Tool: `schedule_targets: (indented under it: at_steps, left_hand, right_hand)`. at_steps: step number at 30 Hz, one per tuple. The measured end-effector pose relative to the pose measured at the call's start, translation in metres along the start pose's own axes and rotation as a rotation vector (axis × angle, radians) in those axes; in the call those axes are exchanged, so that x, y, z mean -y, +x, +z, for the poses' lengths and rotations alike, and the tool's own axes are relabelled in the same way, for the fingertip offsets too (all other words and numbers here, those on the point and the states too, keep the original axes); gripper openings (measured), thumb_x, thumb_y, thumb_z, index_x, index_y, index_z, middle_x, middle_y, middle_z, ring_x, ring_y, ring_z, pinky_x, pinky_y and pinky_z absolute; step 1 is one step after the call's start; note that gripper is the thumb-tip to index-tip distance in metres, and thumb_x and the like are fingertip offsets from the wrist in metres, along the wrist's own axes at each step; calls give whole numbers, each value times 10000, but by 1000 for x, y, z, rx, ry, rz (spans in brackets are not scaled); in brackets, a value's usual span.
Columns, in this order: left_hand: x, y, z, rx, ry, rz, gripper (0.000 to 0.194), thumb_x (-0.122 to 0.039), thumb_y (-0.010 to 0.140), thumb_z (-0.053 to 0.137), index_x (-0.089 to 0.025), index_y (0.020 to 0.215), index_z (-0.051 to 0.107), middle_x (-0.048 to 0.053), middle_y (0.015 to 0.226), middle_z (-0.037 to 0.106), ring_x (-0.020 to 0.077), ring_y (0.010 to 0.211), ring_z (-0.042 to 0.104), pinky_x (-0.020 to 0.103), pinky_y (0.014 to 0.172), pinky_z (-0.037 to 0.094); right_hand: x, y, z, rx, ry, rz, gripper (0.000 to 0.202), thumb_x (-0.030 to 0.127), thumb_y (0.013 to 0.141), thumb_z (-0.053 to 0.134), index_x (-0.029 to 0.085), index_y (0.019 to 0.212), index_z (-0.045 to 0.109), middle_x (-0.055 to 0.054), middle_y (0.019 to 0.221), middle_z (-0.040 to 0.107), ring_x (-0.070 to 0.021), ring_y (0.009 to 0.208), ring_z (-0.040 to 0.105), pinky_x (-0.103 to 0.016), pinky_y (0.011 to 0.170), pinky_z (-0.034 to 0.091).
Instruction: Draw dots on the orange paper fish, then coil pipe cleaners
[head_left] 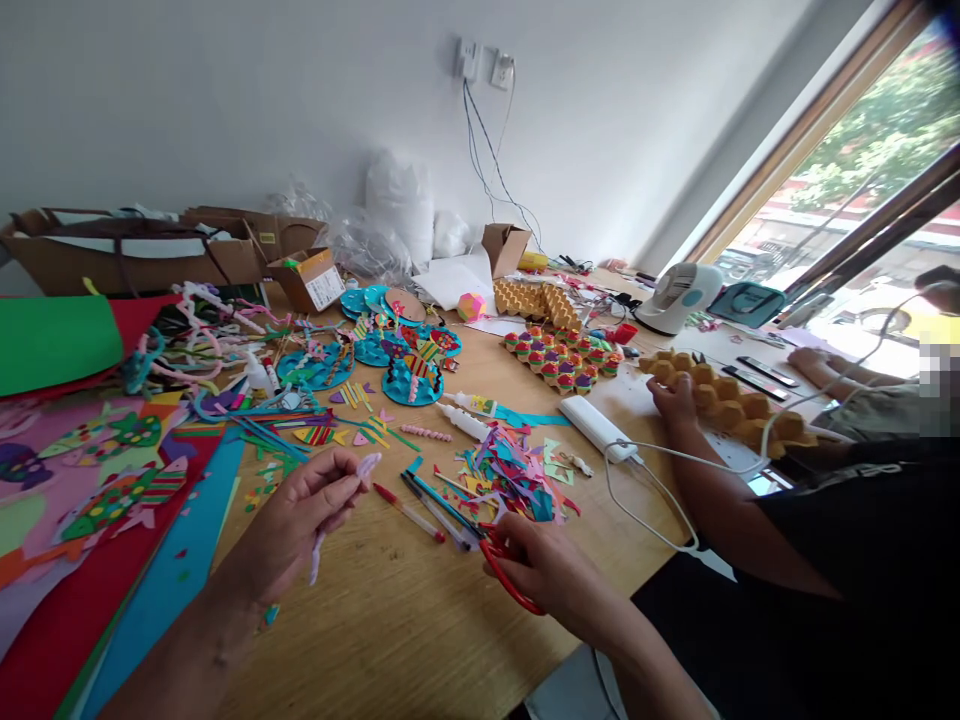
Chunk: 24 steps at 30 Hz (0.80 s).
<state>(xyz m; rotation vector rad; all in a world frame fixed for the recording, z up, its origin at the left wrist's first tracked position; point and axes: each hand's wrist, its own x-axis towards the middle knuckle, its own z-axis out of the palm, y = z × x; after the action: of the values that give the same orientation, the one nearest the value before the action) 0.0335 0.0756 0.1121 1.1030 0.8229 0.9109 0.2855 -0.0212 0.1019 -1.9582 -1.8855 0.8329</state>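
My left hand pinches a pale lilac pipe cleaner between thumb and fingertips; one end dangles below the palm. In my right hand is a pair of scissors, its red handles around my fingers and its blades pointing away over the table. Between the hands lie several pens. Just beyond the scissors spreads a heap of coloured paper scraps. A twisted pink pipe cleaner rests farther back, near white glue bottles and blue discs decorated with paper fish.
Coloured sheets cover the table's left side, with tangled pipe cleaners behind. To the right, a white power strip trails cables. Another person's hand touches a yellow egg carton. Cardboard boxes line the wall.
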Motion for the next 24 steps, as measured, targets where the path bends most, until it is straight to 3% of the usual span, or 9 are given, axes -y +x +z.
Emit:
schedule_targets:
  at_steps: [2,5,15,18,20,24]
  left_hand:
    - [1,1,2,-3,-44,-13,175,-315,678,721,-184,731,620,-15,702,522,76,560,389,141,454,307]
    - [2,2,5,-30,-114,-26,171,-273,649,747,-187,742,632,-18,707,553,68,565,423,129,472,344]
    - [21,-2,27,-125,-370,-158,215,-170,578,790,-174,751,663,-5,742,639,95,702,585,173,704,487]
    - [29,-5,34,-132,-434,-209,221,-145,562,794,-167,742,667,3,753,648,105,714,597,187,712,492]
    - [34,-7,40,-120,-472,-240,216,-140,553,798,-166,718,662,3,761,651,113,731,603,200,731,488]
    - [42,-11,56,-10,-488,-227,160,-177,612,773,-176,714,650,4,763,654,132,774,599,231,772,464]
  right_hand:
    - [-17,-9,-3,47,-231,92,109,255,795,524,169,743,567,-31,684,591,-137,609,459,-243,530,260]
    - [-33,-17,-2,117,-398,202,135,247,803,498,154,777,593,-81,748,639,-174,647,516,-260,541,264]
    - [-49,-13,-1,40,-462,334,138,230,764,551,173,861,630,-111,898,658,-251,805,595,-286,607,348]
    - [-35,-11,-4,-58,-314,270,131,261,796,530,174,821,624,-92,846,646,-230,760,581,-300,634,367]
    - [-16,-7,0,-133,-94,152,149,264,820,502,170,789,615,-66,775,633,-207,733,566,-302,657,380]
    - [26,10,26,-3,642,-86,207,367,804,558,175,864,608,-38,831,627,-171,756,557,-275,668,409]
